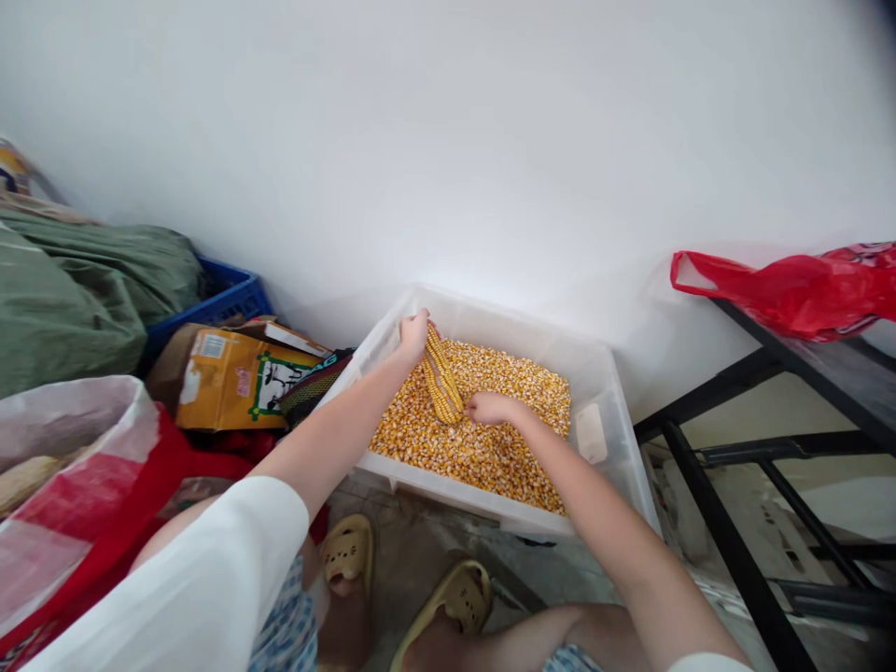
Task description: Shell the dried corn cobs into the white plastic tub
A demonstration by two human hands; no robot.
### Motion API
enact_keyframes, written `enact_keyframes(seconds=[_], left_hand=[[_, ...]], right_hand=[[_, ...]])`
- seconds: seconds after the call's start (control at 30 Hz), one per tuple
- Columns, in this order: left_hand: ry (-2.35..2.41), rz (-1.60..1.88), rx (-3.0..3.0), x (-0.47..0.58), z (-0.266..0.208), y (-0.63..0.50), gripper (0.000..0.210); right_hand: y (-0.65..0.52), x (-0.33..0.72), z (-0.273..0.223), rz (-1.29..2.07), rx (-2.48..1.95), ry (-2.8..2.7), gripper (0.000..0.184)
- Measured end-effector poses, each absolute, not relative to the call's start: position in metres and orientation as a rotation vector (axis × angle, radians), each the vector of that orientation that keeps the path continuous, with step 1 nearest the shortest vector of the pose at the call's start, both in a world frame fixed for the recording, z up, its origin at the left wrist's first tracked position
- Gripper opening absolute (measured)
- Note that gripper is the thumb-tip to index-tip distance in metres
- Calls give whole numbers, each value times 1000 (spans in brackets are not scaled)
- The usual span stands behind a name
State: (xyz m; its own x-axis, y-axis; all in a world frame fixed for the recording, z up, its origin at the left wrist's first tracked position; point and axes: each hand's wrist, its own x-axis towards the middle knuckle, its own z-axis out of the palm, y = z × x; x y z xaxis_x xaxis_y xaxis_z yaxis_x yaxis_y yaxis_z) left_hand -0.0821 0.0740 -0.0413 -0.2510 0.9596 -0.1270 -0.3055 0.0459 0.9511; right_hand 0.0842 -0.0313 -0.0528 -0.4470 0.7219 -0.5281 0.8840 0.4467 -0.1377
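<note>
In the head view, a white plastic bin (595, 373) holds a deep layer of loose yellow corn kernels (504, 457). My left hand (414, 334) is closed round the upper end of an ear of corn (442, 378), which slants down over the kernels. A pale strip runs along the ear between its rows of kernels. Close to the ear's lower end is my right hand (490, 408), its fingers curled in just above the kernels. What those fingers hold, if anything, is too small to make out.
A yellow cardboard box (224, 383), a blue crate (231, 294) and a red-and-white sack (91, 467) crowd the left side. At right stands a black metal frame (721, 504) with a red plastic bag (791, 289) on it. The wall (448, 140) rises behind the bin.
</note>
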Motion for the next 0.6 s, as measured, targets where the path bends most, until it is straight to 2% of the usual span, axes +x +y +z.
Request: enact_keyframes(seconds=[0.3,0.6], left_hand=[[1188,1475,769,-80,-39,73,18],[1228,1524,745,-84,-44,72,22]], right_hand=[[-31,85,-54,-548,1361,2328,29],[-48,72,-74,-477,1577,2338,32]])
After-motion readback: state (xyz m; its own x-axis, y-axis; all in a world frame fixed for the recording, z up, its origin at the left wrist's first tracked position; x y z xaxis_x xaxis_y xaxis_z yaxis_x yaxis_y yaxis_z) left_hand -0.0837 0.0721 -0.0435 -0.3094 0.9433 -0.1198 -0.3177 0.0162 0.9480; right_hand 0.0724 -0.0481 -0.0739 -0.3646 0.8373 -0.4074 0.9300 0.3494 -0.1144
